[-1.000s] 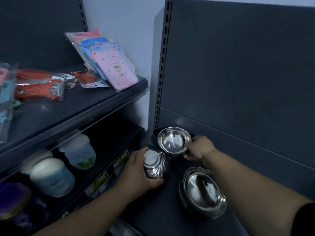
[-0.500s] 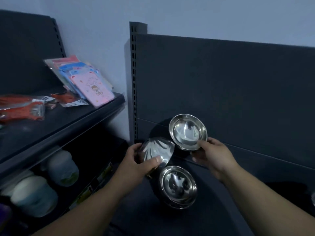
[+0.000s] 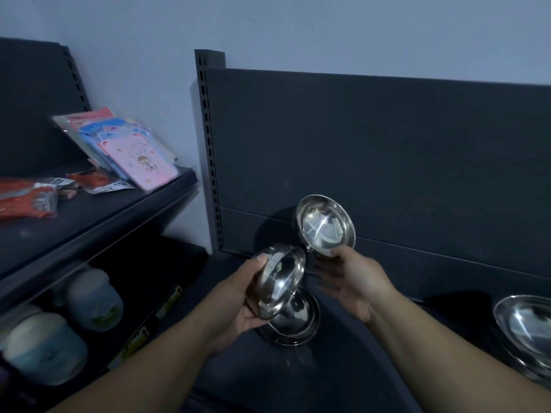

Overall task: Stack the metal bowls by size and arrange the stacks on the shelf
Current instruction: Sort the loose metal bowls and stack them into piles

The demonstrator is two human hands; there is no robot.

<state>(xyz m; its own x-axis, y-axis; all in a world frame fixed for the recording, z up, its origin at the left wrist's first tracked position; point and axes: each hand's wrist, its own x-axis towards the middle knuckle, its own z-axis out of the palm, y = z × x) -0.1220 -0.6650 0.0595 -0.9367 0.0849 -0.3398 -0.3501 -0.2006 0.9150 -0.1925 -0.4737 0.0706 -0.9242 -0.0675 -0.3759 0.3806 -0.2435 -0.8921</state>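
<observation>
**A pair held aloft**

Head view: the left hand (image 3: 235, 296) curls its fingers round a tilted small shiny metal bowl (image 3: 281, 281). The right hand (image 3: 354, 281) pinches the lower rim of a second round metal bowl (image 3: 326, 226). A third metal bowl (image 3: 293, 323) sits on the dark shelf (image 3: 343, 368) beneath them, and a larger metal bowl (image 3: 524, 326) sits at its right edge. The print on the pink cartoon packet (image 3: 140, 162) is unreadable.

Upper bowl (image 3: 326, 226): polished silver, white glints inside. Tilted bowl (image 3: 280, 283): same silver, dark reflections. Bowl on shelf (image 3: 293, 323), bowl at right edge (image 3: 524, 326): silver too. Shelf back panel (image 3: 387, 144): plain charcoal grey. Wall (image 3: 298, 25): pale blue-grey. Front packet (image 3: 143, 163): pink, cartoon figure print. Packets behind (image 3: 95, 138): blue. Flat packs (image 3: 24, 198): orange-red. Tubs (image 3: 44, 347): white and pale blue, green labels.
</observation>
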